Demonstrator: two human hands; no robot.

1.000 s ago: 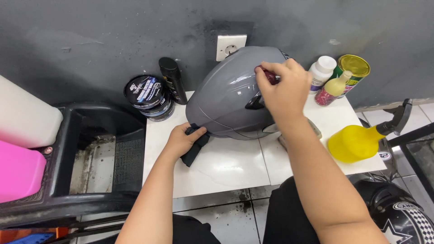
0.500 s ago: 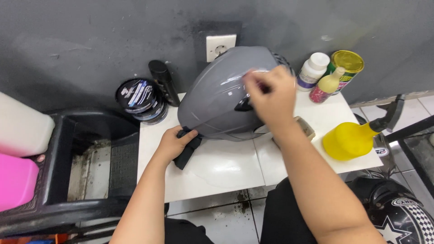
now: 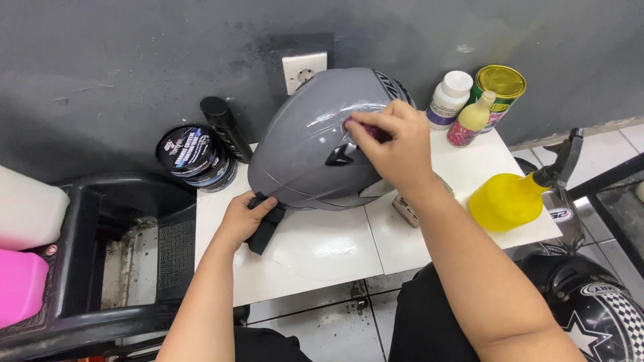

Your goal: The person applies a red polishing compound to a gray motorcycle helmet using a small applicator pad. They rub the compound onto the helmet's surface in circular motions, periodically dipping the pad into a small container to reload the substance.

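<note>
White glossy tiles cover the small bench in front of me, which stands against a dark grey wall with a pale socket plate set into it. Left of the bench sits a black plastic stand, with a white jug and a pink jug at its far edge. A black-and-white patterned helmet lies low on the right, by the tiled floor.

I see the grey helmet resting on the back half of the bench, just in front of the socket. My right hand lies on top of its shell, fingers pinched narrow around a small dark red pad pressed to the glossy surface. My left hand is at the helmet's lower left edge, fingers curled around a black strap or cloth hanging from the rim.

Its long axis runs on a diagonal, from near left to far right; the rounded crown faces up and left, and the dark vented end points toward the back right.

Behind it stand stacked black tins and a black can; to the right, a white bottle, a small yellow-topped bottle, a green tin with a gold lid, and a yellow spray bottle.
</note>
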